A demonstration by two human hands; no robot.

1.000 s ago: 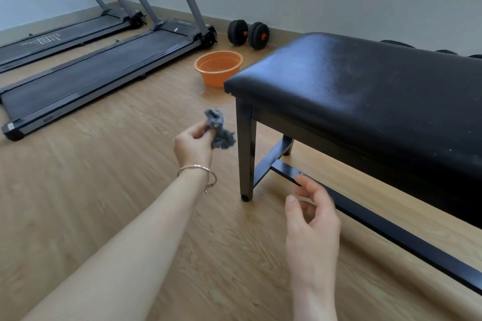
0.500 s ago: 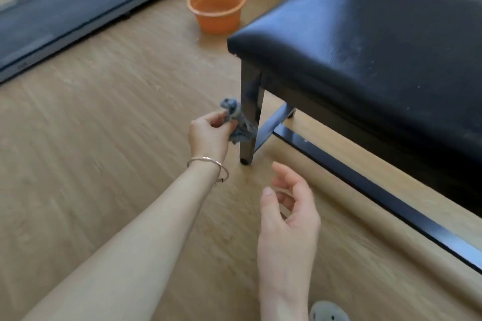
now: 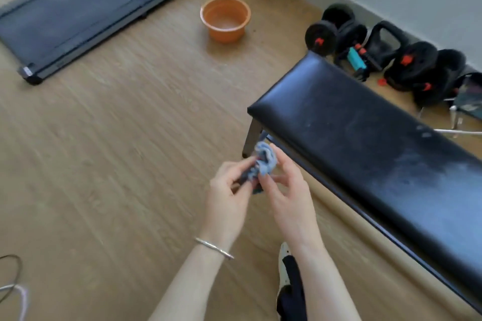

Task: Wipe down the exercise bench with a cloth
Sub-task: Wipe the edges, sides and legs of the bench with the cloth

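Blue-grey and crumpled, the cloth (image 3: 264,163) sits bunched just below the centre of the frame, held between both hands above the wooden floor (image 3: 117,164). The left hand (image 3: 229,195) pinches its lower, darker end between thumb and fingertips, and a thin metal bangle (image 3: 214,244) circles that wrist. The right hand (image 3: 287,190) cups the wad from the right, thumb and forefinger closed on the fabric, the other fingers loosely curled beneath it. The cloth is close to the near corner leg of the exercise bench (image 3: 378,143) but not touching the seat. The bench's black padded top runs from centre right down to the lower right edge, showing pale dusty smears. An orange basin (image 3: 225,19) stands on the floor at upper centre. A treadmill deck (image 3: 99,5) fills the upper left, and black dumbbells (image 3: 407,65) with a kettlebell line the wall at upper right.
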